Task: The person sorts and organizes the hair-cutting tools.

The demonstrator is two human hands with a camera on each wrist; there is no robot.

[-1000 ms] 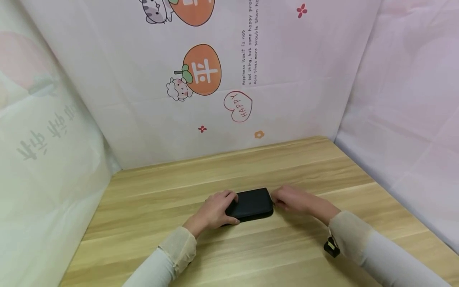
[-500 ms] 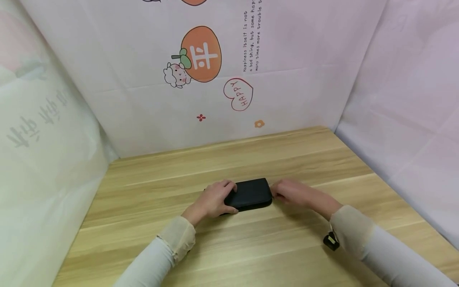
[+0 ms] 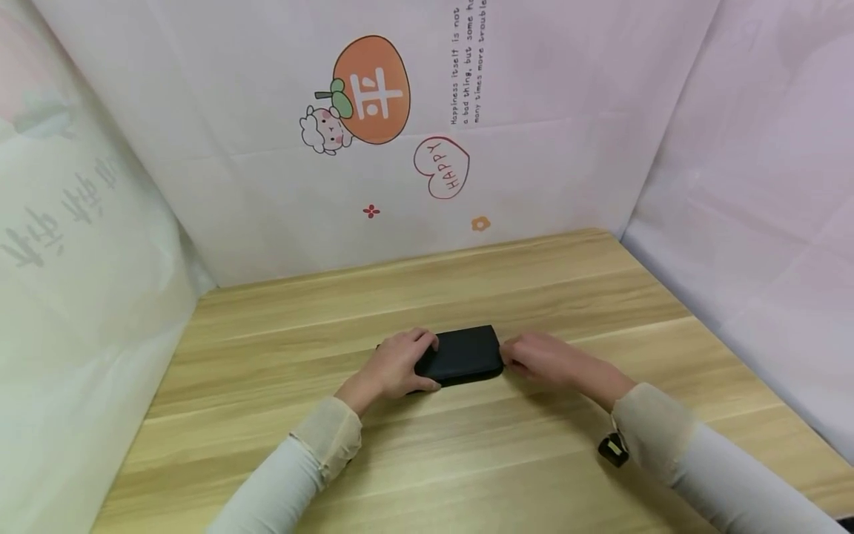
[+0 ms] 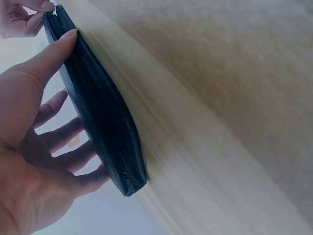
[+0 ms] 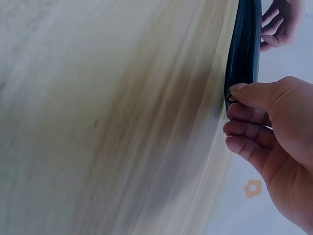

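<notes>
A black zip-around wallet (image 3: 465, 354) lies flat on the wooden table. My left hand (image 3: 395, 366) grips its left part, with the thumb along the front edge and the fingers over the top. In the left wrist view, the zipper (image 4: 115, 142) runs along the wallet's narrow side, beneath the thumb. At the wallet's right end is my right hand (image 3: 537, 357), its fingers curled. The right wrist view shows that thumb and forefinger pinching a small zipper pull (image 5: 232, 98) at the corner, mostly covered by the fingertips.
The wood-grain table (image 3: 300, 460) ends at a printed white cloth (image 3: 267, 200) hung behind it. More pale cloth hangs at the left and right sides. A small black device (image 3: 612, 449) hangs below the right wrist.
The whole head view has shifted, so table, hands and wallet appear higher in the picture. Both hands keep their places on the wallet.
</notes>
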